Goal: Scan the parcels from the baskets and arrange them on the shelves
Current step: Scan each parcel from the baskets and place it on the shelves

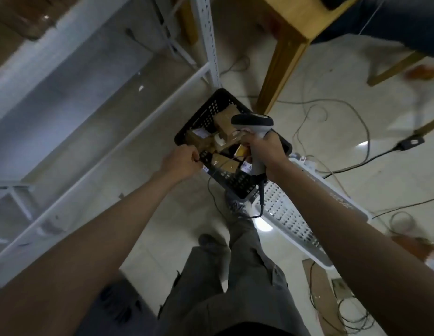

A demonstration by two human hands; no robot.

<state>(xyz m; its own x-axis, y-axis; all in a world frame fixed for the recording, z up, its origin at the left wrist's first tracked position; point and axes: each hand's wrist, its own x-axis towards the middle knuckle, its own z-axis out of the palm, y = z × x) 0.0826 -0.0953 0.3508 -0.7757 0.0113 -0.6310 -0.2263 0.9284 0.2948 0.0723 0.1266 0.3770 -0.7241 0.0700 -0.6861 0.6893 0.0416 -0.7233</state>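
Observation:
A black perforated basket (pixel 206 115) stands on the floor beside the shelf post, holding several brown cardboard parcels (pixel 224 122) with white labels. My left hand (pixel 182 162) grips the basket's near left rim, fingers curled over the edge. My right hand (pixel 264 147) holds a white and black barcode scanner (pixel 253 121) by its handle above the basket, its head facing left over the parcels. The scanner's cable hangs down from the handle.
A white metal shelf unit (pixel 65 112) with bare boards fills the left. A white basket (pixel 291 219) lies under my right forearm. Wooden table legs (pixel 281 61) stand behind the black basket. Cables trail over the floor at right. My legs are below.

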